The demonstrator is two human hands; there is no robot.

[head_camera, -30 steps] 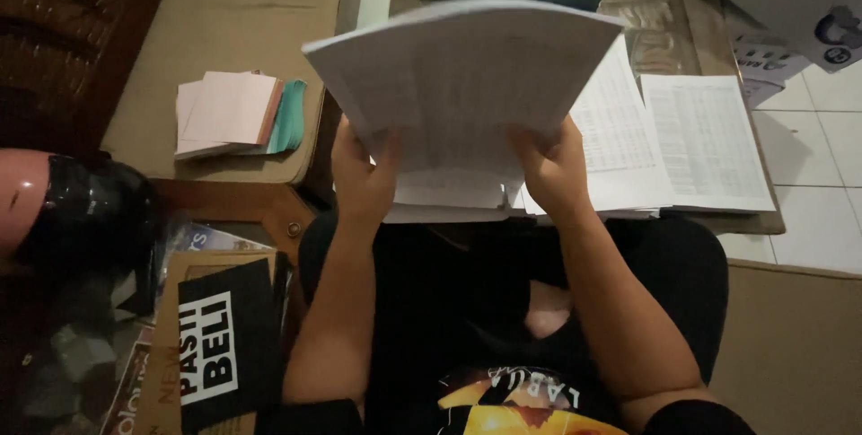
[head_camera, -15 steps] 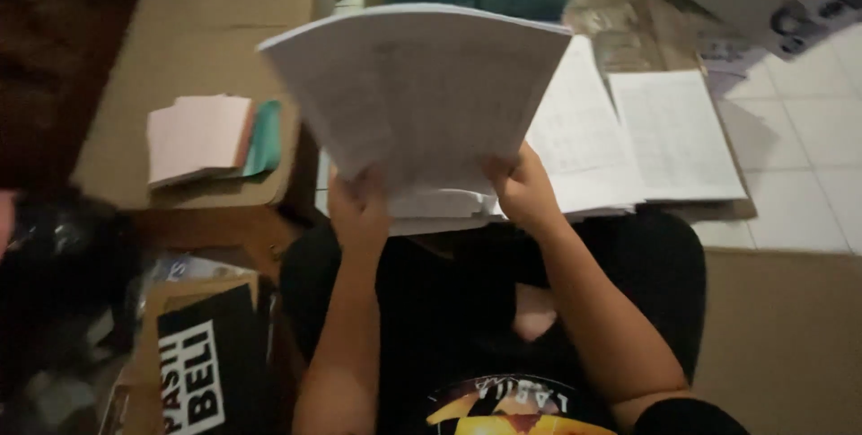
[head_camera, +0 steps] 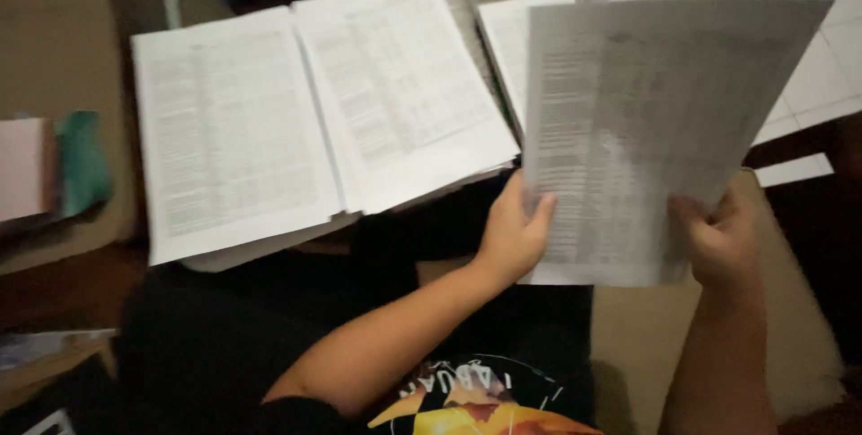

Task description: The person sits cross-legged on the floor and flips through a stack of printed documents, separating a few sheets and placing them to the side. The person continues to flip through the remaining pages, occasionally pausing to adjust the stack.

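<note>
Both hands grasp 1 printed sheaf [head_camera: 642,130], raised off the lap at right. Left hand [head_camera: 514,236] pinches its lower left edge, thumb on the face; right hand [head_camera: 723,239] clamps the lower right corner. Gripping 2 bottom points keeps the pages flat and tilted up toward the head, likely for reading. On the surface [head_camera: 54,31] ahead: 2 printed stacks, left stack [head_camera: 229,134] and middle stack [head_camera: 404,85], side by side and overlapping at the seam; a 3rd stack [head_camera: 505,40] shows partly behind the sheaf. Far left: 1 pink pad [head_camera: 22,168], 1 green pad [head_camera: 83,161] beside it.
</note>
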